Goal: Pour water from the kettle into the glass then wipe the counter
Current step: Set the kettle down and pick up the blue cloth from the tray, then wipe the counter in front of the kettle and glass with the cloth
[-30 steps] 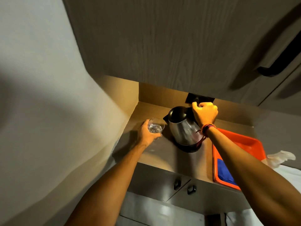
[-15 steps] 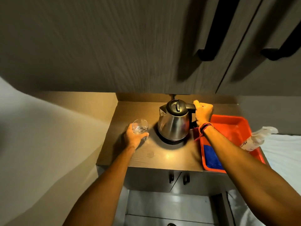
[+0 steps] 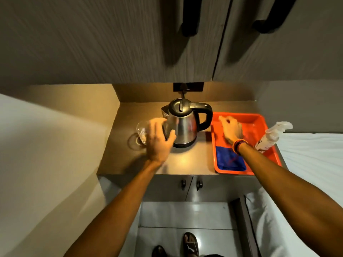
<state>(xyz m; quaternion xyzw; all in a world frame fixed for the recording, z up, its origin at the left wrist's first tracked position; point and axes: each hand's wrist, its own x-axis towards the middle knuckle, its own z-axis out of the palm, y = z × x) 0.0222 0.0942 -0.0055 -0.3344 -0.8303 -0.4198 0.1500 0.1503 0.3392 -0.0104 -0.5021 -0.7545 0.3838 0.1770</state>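
Kettle (image 3: 182, 125), steel with a black lid and handle, stands upright on its base toward the back middle of the desk (image 3: 185, 160), handle turned to the right and free of any grip. Nearest the camera, two sandalled feet show on the pale floor below, and both bare forearms reach up and forward from the lower edge of the view. At the desk's front edge, two small dark knobs sit on the cabinet doors beneath. The left hand (image 3: 159, 138) hovers, blurred, over the desk just left of the kettle, palm down, its fingers spread loosely and gripping nothing; its fingertips overlap the kettle's left side in the view, and whether they touch it cannot be told. Just beyond and left of that hand the glass (image 3: 142, 132) stands upright on the desk, partly hidden by the hand. The right hand (image 3: 232, 129), a red and black band at its wrist, is held above the orange tray (image 3: 259, 119) on the right side of the desk, fingers loosely curled and open, holding nothing. A folded blue cloth (image 3: 228, 161) lies in the tray's near end. A clear spray bottle (image 3: 271, 136) leans over the tray's right rim. Dark wall cabinets hang overhead at the back.
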